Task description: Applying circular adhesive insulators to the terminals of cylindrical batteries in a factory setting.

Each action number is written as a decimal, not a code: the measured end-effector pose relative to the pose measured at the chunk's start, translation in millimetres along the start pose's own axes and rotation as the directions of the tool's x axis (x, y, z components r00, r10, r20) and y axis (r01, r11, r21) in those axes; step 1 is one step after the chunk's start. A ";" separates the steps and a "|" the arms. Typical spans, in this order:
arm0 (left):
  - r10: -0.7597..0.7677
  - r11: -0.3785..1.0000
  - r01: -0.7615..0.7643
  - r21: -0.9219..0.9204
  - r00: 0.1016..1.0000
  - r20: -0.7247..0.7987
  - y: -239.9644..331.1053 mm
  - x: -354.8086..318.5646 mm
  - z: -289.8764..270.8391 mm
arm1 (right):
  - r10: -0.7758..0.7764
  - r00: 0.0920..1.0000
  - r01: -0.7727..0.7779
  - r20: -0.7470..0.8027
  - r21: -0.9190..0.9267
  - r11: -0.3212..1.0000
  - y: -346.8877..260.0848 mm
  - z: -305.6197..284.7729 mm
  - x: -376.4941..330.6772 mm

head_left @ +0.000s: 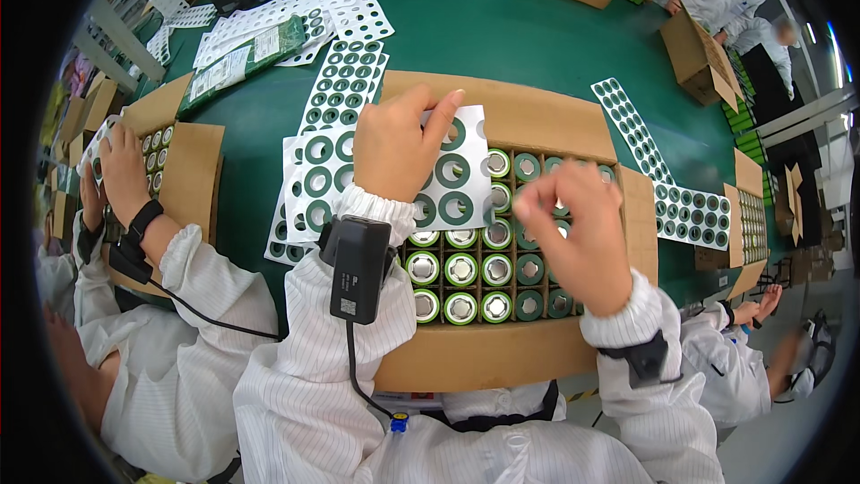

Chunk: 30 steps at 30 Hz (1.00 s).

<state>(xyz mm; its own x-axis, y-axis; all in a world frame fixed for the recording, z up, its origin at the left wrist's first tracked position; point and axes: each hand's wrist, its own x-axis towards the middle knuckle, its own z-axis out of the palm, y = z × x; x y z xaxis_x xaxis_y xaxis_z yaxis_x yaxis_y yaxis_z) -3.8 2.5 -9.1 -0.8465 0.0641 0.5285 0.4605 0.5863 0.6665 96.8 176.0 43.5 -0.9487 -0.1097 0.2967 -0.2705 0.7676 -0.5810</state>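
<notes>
A white sheet of green ring stickers is pinched between the thumb and fingers of my left hand. The sheet covers the left part of an open cardboard box. Upright in the box's divider cells are cylindrical batteries with bare metal ends and bright green rims. Toward the right, several of them carry dark green rings on top. Over that right part my right hand hovers, slightly blurred, thumb and forefinger drawn together. Whatever lies between those fingertips cannot be made out.
More ring sheets and a green plastic packet lie on the green table. Another sheet rests right of the box. Co-workers handle battery boxes on both sides. A cable hangs from my left wrist device.
</notes>
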 end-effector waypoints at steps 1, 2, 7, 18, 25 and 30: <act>0.018 1.000 -0.018 0.007 1.000 -0.007 -1.1 -0.2 0.7 | 0.039 0.991 -0.051 0.131 0.091 0.995 2.0 -2.9 -12.4; 0.013 1.000 -0.013 0.009 1.000 -0.006 -1.7 -0.6 0.3 | 0.039 0.990 -0.052 0.136 0.093 0.994 3.4 -4.4 -24.1; -0.009 0.999 0.008 0.037 1.000 0.012 2.8 1.6 -5.1 | 0.169 0.914 -0.245 0.368 0.170 0.955 4.4 -7.0 -63.8; -0.031 0.997 0.029 0.070 0.999 0.025 3.2 -0.3 -4.6 | 0.133 0.953 -0.178 0.272 0.146 0.973 5.5 2.8 -70.4; -0.049 0.998 0.048 0.042 0.998 0.025 4.2 -0.4 -3.2 | 0.124 0.955 -0.159 0.271 0.114 0.981 5.4 3.0 -70.6; -0.045 0.996 0.043 0.076 0.999 0.024 3.7 0.1 -4.3 | 0.113 0.956 -0.145 0.270 0.103 0.984 4.8 3.3 -70.4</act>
<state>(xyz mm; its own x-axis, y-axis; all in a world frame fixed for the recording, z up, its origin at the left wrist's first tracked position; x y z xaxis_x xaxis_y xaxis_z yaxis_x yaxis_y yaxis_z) -1.1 1.2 -4.4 -0.8725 0.0568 0.4853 0.4020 0.6480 0.6469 161.7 185.3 17.3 -0.9819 -0.1889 0.0133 -0.1452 0.7059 -0.6932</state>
